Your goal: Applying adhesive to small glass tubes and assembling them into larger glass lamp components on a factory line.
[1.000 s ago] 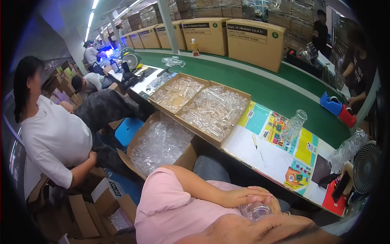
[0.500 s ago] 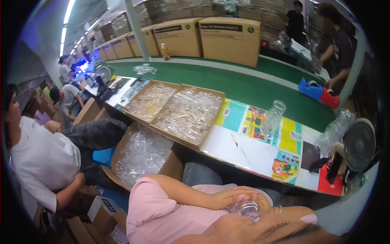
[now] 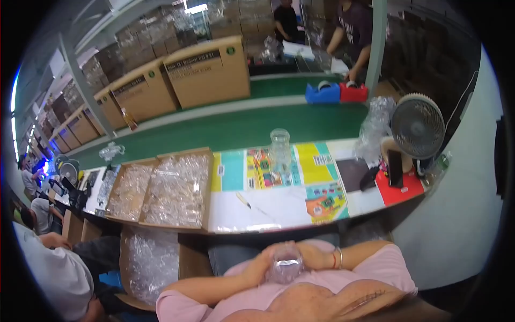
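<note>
Close against my pink shirt, I hold a clear plastic jar-like container [image 3: 286,266] between both hands. My left hand [image 3: 259,269] wraps its left side, fingers closed round it. From the other side my right hand [image 3: 315,256], with bands at the wrist, grips it too. Some of the fingers are hidden behind the container. Beyond them on the table [image 3: 241,217] stands a tall clear ribbed bottle or jar [image 3: 280,147]. A slim cutter-like tool [image 3: 243,200] lies nearer, touched by neither hand.
Two shallow cardboard trays of clear plastic pieces, one with its rim [image 3: 208,188] near the middle, sit left. Below is a carton with clear plastic [image 3: 153,263]. A fan [image 3: 417,126], phone [image 3: 395,168] and tape dispensers [image 3: 337,92] are right. A person in white [image 3: 51,273] sits left.
My view has swung to the right. My left hand lay over the top of the container and my right hand; now the hands cup its sides and its top shows.
</note>
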